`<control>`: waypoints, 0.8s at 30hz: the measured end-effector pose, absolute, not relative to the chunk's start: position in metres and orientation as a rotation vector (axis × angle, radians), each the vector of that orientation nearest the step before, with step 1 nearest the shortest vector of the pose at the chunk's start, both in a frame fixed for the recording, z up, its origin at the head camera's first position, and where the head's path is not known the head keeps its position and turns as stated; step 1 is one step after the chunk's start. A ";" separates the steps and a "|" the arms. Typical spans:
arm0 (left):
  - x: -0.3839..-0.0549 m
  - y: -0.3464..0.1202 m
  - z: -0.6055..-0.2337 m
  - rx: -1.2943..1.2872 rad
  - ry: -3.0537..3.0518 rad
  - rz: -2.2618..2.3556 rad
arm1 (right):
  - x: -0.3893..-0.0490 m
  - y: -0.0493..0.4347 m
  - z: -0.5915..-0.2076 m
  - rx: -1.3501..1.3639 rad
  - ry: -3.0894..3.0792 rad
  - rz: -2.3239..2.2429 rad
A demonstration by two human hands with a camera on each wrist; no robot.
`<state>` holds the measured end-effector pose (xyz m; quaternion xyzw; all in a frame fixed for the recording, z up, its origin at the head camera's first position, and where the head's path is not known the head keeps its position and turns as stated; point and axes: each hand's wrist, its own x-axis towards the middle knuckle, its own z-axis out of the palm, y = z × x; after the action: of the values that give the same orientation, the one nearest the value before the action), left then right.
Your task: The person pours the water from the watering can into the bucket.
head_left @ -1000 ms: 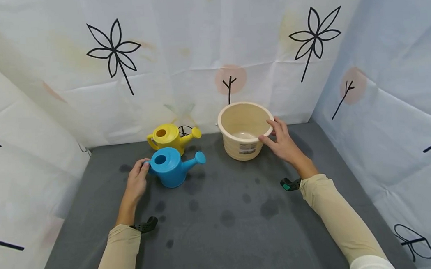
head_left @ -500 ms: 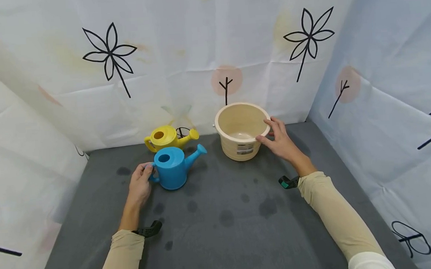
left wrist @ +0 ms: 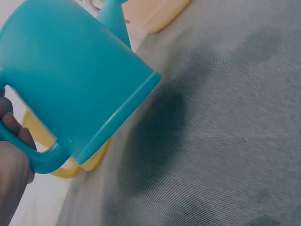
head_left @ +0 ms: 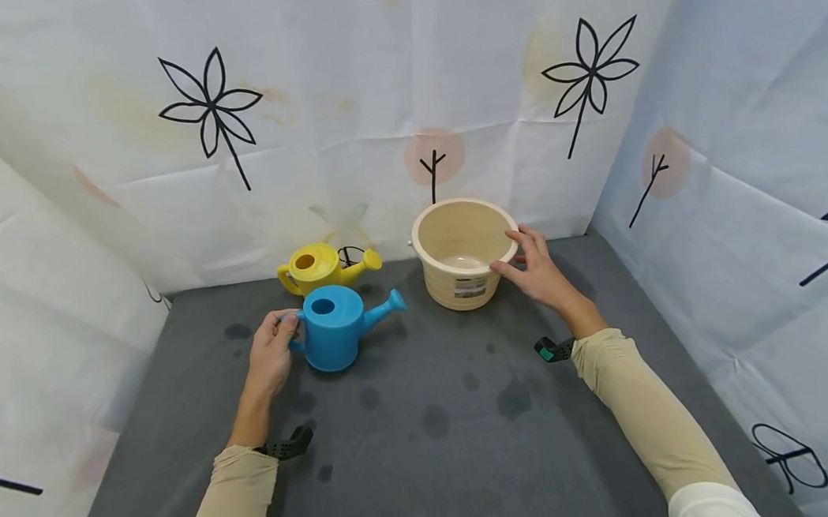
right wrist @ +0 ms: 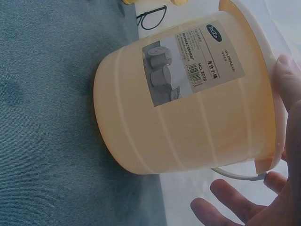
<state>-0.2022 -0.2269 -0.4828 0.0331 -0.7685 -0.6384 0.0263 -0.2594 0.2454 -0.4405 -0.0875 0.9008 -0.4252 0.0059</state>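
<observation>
My left hand [head_left: 272,354] grips the handle of a blue toy watering can [head_left: 335,330], its spout pointing right. In the left wrist view, the blue watering can [left wrist: 75,70] is held over the grey cloth, with a dark shadow beside its base. Just behind it stands a yellow watering can [head_left: 316,266], partly covered in both views. At the back, a cream bucket [head_left: 458,287] stands upright. My right hand [head_left: 543,278] holds its right rim, the thumb [right wrist: 288,77] pressed on the rim and the other fingers spread along the far side.
Dark grey cloth [head_left: 441,462] with darker spots covers the table. White fabric walls with printed flowers rise at the back [head_left: 374,71], left and right. The bucket's thin wire handle [right wrist: 240,176] hangs below its rim in the right wrist view.
The blue watering can has moved slightly right and toward me, its spout tipping up and then lowering again. My right hand has stayed on the bucket's rim. The head view has shifted a little.
</observation>
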 end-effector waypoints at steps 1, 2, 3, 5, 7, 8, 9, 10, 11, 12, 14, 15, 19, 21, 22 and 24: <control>-0.202 -0.227 -0.481 0.083 -2.365 -1.966 | -0.259 0.245 -0.441 -0.268 2.819 -1.331; -0.202 -0.226 -0.478 0.061 -2.354 -1.958 | -0.259 0.246 -0.441 -0.268 2.818 -1.328; -0.202 -0.226 -0.476 0.040 -2.348 -1.948 | -0.259 0.245 -0.440 -0.267 2.818 -1.325; -0.203 -0.224 -0.470 -0.006 -2.328 -1.939 | -0.259 0.245 -0.440 -0.265 2.819 -1.317; -0.204 -0.222 -0.463 -0.037 -2.307 -1.947 | -0.259 0.245 -0.440 -0.262 2.818 -1.315; -0.205 -0.221 -0.459 -0.041 -2.306 -1.946 | -0.259 0.245 -0.439 -0.261 2.817 -1.313; -0.205 -0.220 -0.456 -0.043 -2.302 -1.950 | -0.259 0.245 -0.439 -0.259 2.817 -1.312; -0.206 -0.218 -0.452 -0.040 -2.299 -1.955 | -0.259 0.244 -0.439 -0.258 2.816 -1.312; -0.207 -0.217 -0.449 -0.036 -2.301 -1.957 | -0.260 0.244 -0.439 -0.258 2.814 -1.315; -0.207 -0.215 -0.445 -0.039 -2.300 -1.962 | -0.260 0.244 -0.439 -0.259 2.814 -1.316; -0.209 -0.210 -0.438 -0.056 -2.300 -1.965 | -0.260 0.244 -0.440 -0.255 2.813 -1.317; -0.210 -0.208 -0.434 -0.068 -2.293 -1.967 | -0.260 0.244 -0.440 -0.254 2.811 -1.319; -0.212 -0.196 -0.419 -0.113 -2.280 -1.946 | -0.258 0.245 -0.439 -0.252 2.804 -1.321; -0.212 -0.190 -0.412 -0.140 -2.270 -1.937 | -0.258 0.245 -0.438 -0.254 2.802 -1.314; -0.212 -0.187 -0.409 -0.154 -2.271 -1.931 | -0.258 0.245 -0.438 -0.254 2.802 -1.308; -0.212 -0.181 -0.402 -0.187 -2.275 -1.920 | -0.258 0.245 -0.438 -0.254 2.809 -1.290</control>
<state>-0.2121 -0.1810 -0.4022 -0.0624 -0.7603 -0.6417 0.0791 -0.2579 0.2450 -0.4380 -0.0820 0.9055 -0.4159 0.0201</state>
